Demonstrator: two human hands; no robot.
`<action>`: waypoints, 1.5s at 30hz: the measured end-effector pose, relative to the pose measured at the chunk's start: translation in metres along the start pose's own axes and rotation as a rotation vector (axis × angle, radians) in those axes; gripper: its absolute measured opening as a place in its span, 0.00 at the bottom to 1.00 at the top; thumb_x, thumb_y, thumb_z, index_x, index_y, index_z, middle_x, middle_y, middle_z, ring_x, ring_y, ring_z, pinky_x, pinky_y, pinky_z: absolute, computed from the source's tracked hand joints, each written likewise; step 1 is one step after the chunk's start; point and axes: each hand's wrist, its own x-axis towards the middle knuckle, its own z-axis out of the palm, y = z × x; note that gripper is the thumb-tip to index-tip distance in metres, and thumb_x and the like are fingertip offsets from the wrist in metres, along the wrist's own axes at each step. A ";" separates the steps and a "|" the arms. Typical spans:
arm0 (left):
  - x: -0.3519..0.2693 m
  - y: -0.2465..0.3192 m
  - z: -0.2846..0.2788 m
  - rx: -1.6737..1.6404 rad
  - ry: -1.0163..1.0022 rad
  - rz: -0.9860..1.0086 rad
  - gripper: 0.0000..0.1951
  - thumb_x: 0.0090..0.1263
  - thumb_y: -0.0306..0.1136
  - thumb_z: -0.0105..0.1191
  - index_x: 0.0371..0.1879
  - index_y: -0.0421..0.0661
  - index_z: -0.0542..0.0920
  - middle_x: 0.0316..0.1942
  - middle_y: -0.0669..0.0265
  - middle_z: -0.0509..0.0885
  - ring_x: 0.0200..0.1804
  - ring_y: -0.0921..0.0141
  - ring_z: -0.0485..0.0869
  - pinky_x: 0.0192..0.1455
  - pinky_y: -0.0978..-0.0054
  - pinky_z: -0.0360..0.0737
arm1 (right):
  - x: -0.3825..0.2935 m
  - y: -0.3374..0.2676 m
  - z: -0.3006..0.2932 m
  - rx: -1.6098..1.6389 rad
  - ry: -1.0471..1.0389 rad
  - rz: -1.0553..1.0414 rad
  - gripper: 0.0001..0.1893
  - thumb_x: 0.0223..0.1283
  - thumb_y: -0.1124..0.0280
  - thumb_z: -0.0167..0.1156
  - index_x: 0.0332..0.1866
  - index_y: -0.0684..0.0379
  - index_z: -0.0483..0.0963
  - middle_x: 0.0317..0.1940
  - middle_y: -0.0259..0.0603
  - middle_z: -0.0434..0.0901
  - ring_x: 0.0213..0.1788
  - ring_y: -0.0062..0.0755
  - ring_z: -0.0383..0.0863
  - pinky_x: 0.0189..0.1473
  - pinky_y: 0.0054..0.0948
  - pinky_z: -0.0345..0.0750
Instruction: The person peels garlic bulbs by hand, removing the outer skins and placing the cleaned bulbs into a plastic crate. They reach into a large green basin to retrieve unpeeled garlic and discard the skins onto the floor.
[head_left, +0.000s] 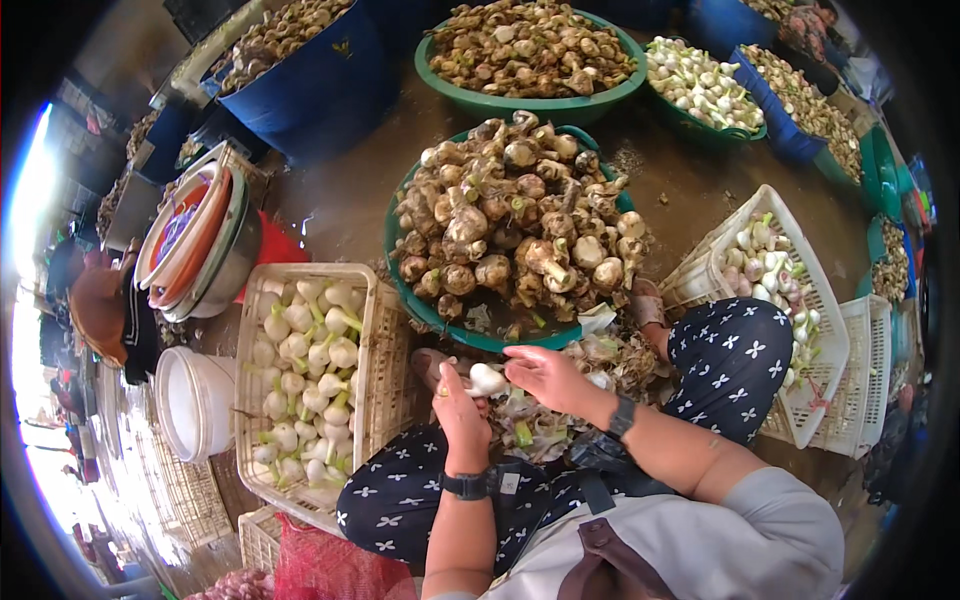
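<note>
A peeled white garlic bulb is held by my left hand, its stem end between the fingers. Close to the bulb's other side is my right hand, fingers extended; whether they touch the bulb I cannot tell. Just beyond both hands stands a green tub heaped with dirty, unpeeled garlic bulbs. Loose garlic skins lie in a pile between my legs. Left of me, a cream plastic crate contains cleaned white garlic with short green stems.
At the right stands a white crate with garlic. A wide green basin and a blue tub, both full of garlic, stand farther off. On the left are a white bucket, stacked basins and a person. Red netting lies near my left side.
</note>
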 end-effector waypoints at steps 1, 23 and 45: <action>0.000 -0.007 -0.005 0.004 -0.088 -0.001 0.25 0.71 0.57 0.36 0.33 0.46 0.75 0.15 0.71 0.70 0.12 0.78 0.63 0.13 0.84 0.57 | 0.005 -0.023 0.007 0.191 -0.029 0.291 0.23 0.67 0.50 0.44 0.47 0.62 0.71 0.39 0.37 0.79 0.30 0.28 0.79 0.30 0.28 0.79; 0.043 -0.017 -0.003 0.068 -0.096 -0.115 0.17 0.71 0.42 0.46 0.51 0.42 0.71 0.27 0.69 0.75 0.26 0.77 0.74 0.23 0.83 0.70 | 0.053 0.067 -0.018 -0.522 -0.070 0.290 0.13 0.61 0.62 0.50 0.34 0.60 0.76 0.28 0.53 0.78 0.34 0.52 0.78 0.35 0.43 0.73; 0.040 -0.015 -0.014 0.658 -0.554 -0.092 0.14 0.67 0.38 0.47 0.45 0.42 0.76 0.35 0.68 0.79 0.31 0.77 0.77 0.28 0.80 0.71 | 0.014 0.019 -0.008 -0.736 0.139 -0.457 0.10 0.62 0.69 0.52 0.35 0.63 0.77 0.25 0.39 0.79 0.27 0.22 0.74 0.30 0.27 0.70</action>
